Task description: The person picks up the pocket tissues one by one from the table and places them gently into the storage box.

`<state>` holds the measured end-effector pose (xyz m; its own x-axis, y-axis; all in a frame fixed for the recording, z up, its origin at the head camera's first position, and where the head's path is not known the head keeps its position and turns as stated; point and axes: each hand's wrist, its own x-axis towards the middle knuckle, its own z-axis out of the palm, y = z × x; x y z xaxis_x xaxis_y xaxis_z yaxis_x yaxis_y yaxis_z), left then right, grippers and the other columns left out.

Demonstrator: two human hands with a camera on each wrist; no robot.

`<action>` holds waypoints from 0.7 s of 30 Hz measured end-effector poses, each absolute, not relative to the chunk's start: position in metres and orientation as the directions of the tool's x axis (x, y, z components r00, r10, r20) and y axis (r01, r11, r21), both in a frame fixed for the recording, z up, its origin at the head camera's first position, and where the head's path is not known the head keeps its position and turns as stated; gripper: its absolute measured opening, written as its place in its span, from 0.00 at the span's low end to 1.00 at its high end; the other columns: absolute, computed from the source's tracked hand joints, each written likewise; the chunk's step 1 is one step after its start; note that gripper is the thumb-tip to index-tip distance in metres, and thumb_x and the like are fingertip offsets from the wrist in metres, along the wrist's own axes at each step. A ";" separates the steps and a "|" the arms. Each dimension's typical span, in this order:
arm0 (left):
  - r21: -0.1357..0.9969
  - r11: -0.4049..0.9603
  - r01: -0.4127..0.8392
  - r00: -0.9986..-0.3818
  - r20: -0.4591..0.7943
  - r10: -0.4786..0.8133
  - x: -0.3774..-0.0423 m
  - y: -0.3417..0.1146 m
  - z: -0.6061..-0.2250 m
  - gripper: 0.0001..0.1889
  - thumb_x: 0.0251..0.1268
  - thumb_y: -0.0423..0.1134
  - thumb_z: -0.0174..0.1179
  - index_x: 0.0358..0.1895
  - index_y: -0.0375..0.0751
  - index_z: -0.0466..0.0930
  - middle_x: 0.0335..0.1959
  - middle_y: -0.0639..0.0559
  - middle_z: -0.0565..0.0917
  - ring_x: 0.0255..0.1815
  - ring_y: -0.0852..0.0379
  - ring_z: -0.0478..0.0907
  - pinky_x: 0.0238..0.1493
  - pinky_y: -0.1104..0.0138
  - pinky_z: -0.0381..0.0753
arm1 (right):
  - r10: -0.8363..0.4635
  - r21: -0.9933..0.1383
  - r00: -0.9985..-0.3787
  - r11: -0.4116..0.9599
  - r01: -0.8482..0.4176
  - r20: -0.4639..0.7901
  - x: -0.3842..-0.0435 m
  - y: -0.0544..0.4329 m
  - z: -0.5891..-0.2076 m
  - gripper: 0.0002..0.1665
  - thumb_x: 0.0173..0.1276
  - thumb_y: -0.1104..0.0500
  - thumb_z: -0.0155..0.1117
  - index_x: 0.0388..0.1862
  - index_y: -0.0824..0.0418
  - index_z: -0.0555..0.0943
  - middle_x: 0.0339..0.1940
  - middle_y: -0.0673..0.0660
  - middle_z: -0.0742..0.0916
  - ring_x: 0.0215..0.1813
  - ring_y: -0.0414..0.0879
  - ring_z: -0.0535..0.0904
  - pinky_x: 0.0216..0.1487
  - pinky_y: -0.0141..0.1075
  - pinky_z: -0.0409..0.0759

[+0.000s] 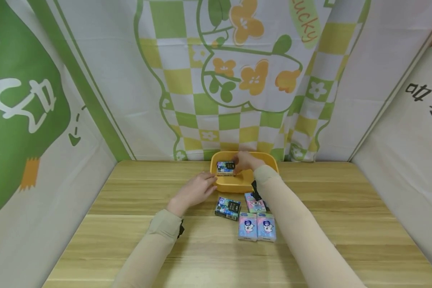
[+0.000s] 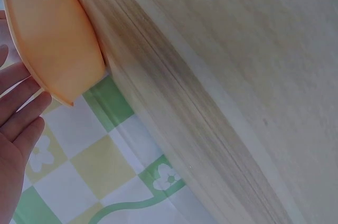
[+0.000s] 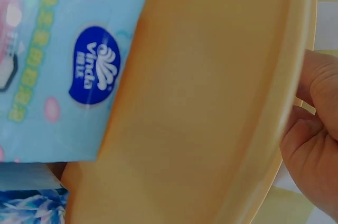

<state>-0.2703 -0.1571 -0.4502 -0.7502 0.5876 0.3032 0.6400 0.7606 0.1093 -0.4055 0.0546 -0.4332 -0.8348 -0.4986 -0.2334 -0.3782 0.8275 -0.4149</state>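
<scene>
A yellow plastic basket (image 1: 237, 187) stands at the back of the table. My right hand (image 1: 247, 161) reaches into it, its fingertips pinching the right end of a dark-blue patterned tissue pack (image 1: 223, 167) at the basket's left side. The basket wall partly hides those fingers in the right wrist view. My left hand (image 1: 196, 190) touches the basket's left front corner, fingers nearly straight. In front of the basket lie another dark-blue tissue pack (image 1: 227, 208), a pink-and-blue tissue pack (image 1: 254, 203) partly behind my right forearm, and two light-blue tissue packs (image 1: 247, 227) side by side.
The wooden table (image 1: 129, 224) spreads out on both sides of the packs. A checked green and yellow cloth (image 1: 219, 120) hangs right behind the basket. Printed white sheets (image 1: 399, 148) border the table at left and right.
</scene>
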 end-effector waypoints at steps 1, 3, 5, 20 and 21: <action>0.109 0.761 0.640 -0.750 0.304 0.587 -0.270 -0.157 -0.450 0.19 0.68 0.41 0.56 0.56 0.31 0.78 0.55 0.38 0.80 0.59 0.44 0.76 0.68 0.53 0.70 | -0.497 -0.418 -0.836 0.827 -0.375 -0.234 -0.406 0.054 -0.433 0.34 0.57 0.58 0.72 0.63 0.63 0.74 0.59 0.61 0.81 0.60 0.53 0.75 0.63 0.44 0.76; 0.108 0.763 0.637 -0.753 0.302 0.585 -0.270 -0.157 -0.451 0.19 0.68 0.41 0.56 0.56 0.31 0.78 0.56 0.38 0.80 0.59 0.44 0.76 0.68 0.54 0.69 | -0.493 -0.421 -0.837 0.829 -0.369 -0.239 -0.405 0.054 -0.433 0.34 0.57 0.58 0.72 0.63 0.62 0.74 0.59 0.60 0.81 0.61 0.53 0.75 0.63 0.44 0.76; 0.107 0.768 0.632 -0.757 0.296 0.582 -0.270 -0.157 -0.451 0.19 0.69 0.41 0.56 0.56 0.32 0.77 0.56 0.38 0.79 0.59 0.44 0.76 0.68 0.54 0.69 | -0.490 -0.420 -0.837 0.831 -0.364 -0.243 -0.405 0.054 -0.432 0.34 0.57 0.58 0.72 0.63 0.62 0.74 0.59 0.60 0.81 0.61 0.53 0.75 0.63 0.44 0.76; 0.111 0.767 0.632 -0.755 0.310 0.578 -0.270 -0.158 -0.451 0.19 0.68 0.40 0.57 0.55 0.32 0.78 0.56 0.38 0.80 0.59 0.44 0.76 0.69 0.54 0.68 | -0.493 -0.411 -0.837 0.832 -0.373 -0.238 -0.406 0.053 -0.433 0.34 0.57 0.56 0.72 0.62 0.63 0.74 0.56 0.60 0.81 0.57 0.52 0.77 0.58 0.43 0.79; 0.112 0.765 0.634 -0.754 0.312 0.578 -0.270 -0.158 -0.451 0.19 0.68 0.40 0.57 0.55 0.31 0.78 0.56 0.38 0.80 0.59 0.44 0.76 0.68 0.54 0.68 | -0.495 -0.409 -0.836 0.831 -0.377 -0.235 -0.406 0.053 -0.433 0.34 0.57 0.56 0.72 0.62 0.63 0.74 0.55 0.60 0.82 0.56 0.52 0.78 0.58 0.43 0.79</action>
